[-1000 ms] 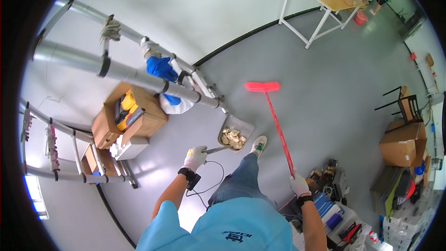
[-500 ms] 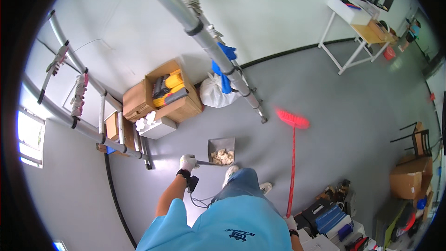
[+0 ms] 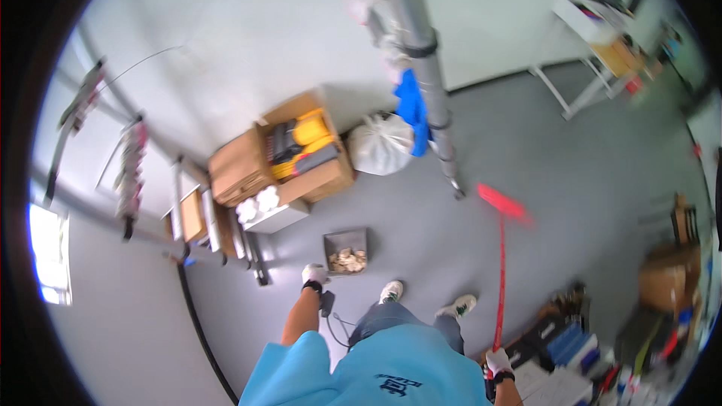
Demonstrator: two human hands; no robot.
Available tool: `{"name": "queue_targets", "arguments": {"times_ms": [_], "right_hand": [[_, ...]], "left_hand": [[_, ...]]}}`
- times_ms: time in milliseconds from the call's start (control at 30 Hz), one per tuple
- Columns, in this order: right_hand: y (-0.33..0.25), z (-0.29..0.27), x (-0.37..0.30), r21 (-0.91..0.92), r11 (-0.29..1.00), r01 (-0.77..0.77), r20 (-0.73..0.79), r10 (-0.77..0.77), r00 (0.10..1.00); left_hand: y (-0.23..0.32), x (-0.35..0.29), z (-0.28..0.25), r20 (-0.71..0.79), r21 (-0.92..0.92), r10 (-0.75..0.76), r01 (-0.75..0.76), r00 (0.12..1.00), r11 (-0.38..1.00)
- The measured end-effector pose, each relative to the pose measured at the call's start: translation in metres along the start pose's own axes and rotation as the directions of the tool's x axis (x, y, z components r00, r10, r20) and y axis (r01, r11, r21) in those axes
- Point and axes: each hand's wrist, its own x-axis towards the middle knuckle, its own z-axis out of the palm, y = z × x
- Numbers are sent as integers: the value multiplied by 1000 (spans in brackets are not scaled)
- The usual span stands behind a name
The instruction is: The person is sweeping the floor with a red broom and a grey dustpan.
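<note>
In a white glove, my left hand (image 3: 316, 274) is closed on the handle end of a grey dustpan (image 3: 344, 240). Crumpled pale scraps (image 3: 348, 260) lie inside the pan, just above the floor or on it; I cannot tell which. My right hand (image 3: 498, 362), gloved too, grips a red broom (image 3: 502, 278) near the top of its long handle. The broom's red head (image 3: 505, 203) is blurred and stretches away from me, ahead and to the right. Both wrists wear black bands.
Ahead stand an open cardboard box (image 3: 320, 184) with yellow and grey rolls, a white bag (image 3: 381, 146) and a metal ladder (image 3: 432, 83). Another ladder frame (image 3: 177, 214) is at left. Cases and boxes (image 3: 564, 346) crowd the right side. A white table (image 3: 583, 22) stands far right.
The view has shifted and my feet stand farther apart. The dustpan sits closer to my left hand, with less handle showing. The broom is still in my right hand, its head in motion blur.
</note>
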Motion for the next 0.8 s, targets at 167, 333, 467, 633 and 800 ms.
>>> {"name": "queue_targets", "arguments": {"times_ms": [167,333,467,633,800], "right_hand": [[17,57,-63,106,983,-149,5,149,989],[120,107,-141,-148,984,-102,-139,81,987],[161,120,-217,-321,935,-152,-205,88,975],[139,113,-233,-361,920,-156,-260,62,964],[109,100,-166,-441,897,11,-223,-122,967]], "left_hand": [[-10,15,-19,51,-278,15,-1,999,961],[-7,31,-24,76,-323,-30,53,997,945],[-22,46,-12,147,-461,-59,121,987,879],[-3,31,-5,214,-481,-124,215,969,850],[-44,62,-22,239,-395,14,84,971,915]]}}
